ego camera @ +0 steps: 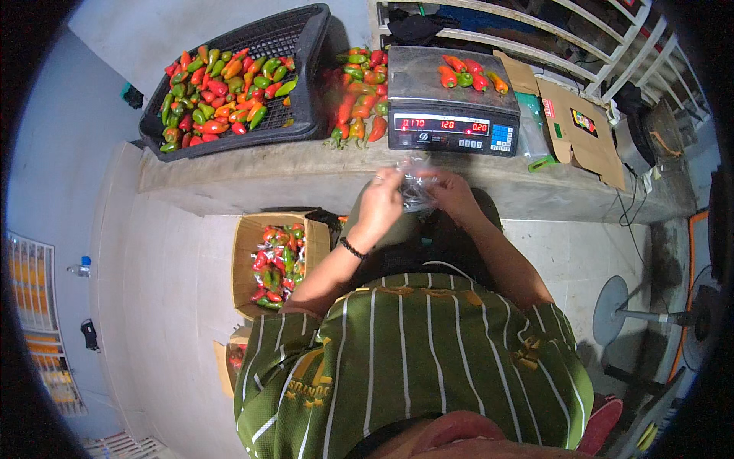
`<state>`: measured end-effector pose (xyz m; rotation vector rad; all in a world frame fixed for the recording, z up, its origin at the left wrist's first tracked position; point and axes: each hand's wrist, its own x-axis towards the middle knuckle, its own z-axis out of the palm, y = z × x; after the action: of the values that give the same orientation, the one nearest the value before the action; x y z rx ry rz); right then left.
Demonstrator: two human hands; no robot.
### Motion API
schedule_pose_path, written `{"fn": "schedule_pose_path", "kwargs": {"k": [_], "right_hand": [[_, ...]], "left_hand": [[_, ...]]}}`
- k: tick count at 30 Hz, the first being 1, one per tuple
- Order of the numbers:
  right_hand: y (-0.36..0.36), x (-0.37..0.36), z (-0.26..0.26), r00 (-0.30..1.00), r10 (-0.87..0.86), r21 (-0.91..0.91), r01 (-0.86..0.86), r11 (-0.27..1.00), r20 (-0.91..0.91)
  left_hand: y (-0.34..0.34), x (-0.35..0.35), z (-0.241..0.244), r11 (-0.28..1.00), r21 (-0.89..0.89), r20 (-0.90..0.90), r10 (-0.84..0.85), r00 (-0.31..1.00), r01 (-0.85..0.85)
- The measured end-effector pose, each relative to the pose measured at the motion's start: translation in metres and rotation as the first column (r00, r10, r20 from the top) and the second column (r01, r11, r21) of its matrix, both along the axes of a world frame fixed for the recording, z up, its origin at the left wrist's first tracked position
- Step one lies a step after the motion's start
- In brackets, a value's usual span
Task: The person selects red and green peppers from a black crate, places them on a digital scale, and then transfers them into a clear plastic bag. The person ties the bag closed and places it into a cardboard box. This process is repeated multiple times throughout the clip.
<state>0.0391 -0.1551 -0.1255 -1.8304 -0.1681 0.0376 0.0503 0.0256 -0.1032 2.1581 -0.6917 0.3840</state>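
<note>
Between both hands, just in front of the counter's edge, is a clear plastic bag (417, 188). My left hand (385, 198) grips its left side and my right hand (453, 195) grips its right side; both are slightly blurred. Straight beyond them stands a digital weighing scale (453, 103) with its red display lit. Several red, orange and green peppers (471, 74) lie together on the right of its metal pan. A loose pile of peppers (360, 94) rests on the counter against the scale's left side.
A tilted black plastic crate (312, 74) holding many peppers stands on the concrete counter (258, 166). On the floor at left, a cardboard box (243, 264) contains bagged peppers. Flattened cardboard (582, 129) and a green box cutter (542, 163) lie right of the scale. Cables (633, 212) hang beyond.
</note>
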Motion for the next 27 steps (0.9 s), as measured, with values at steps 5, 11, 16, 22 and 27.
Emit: {"fn": "schedule_pose_path", "kwargs": {"k": [5, 11, 16, 22, 27], "right_hand": [[-0.007, 0.019, -0.022, 0.839, -0.316, -0.383, 0.496, 0.779, 0.443], [-0.039, 0.021, -0.036, 0.939, -0.206, 0.447, 0.316, 0.837, -0.277], [-0.02, -0.016, 0.024, 0.923, 0.363, 0.68, -0.185, 0.71, -0.128], [-0.011, 0.019, 0.031, 0.993, -0.017, 0.143, 0.034, 0.989, -0.114], [-0.069, 0.101, 0.037, 0.963, 0.026, -0.643, 0.16, 0.749, 0.27]], "left_hand": [[-0.008, -0.027, 0.019, 0.886, -0.063, -0.206, -0.461, 0.863, 0.459], [0.01, -0.006, 0.018, 0.84, -0.403, -0.41, -0.52, 0.75, 0.362], [0.012, 0.034, -0.028, 0.996, -0.095, -0.272, -0.028, 0.962, 0.002], [0.0, 0.031, -0.013, 0.984, 0.089, -0.058, 0.161, 0.985, -0.156], [-0.005, 0.014, -0.046, 0.983, 0.132, -0.118, 0.141, 0.983, -0.126]]}}
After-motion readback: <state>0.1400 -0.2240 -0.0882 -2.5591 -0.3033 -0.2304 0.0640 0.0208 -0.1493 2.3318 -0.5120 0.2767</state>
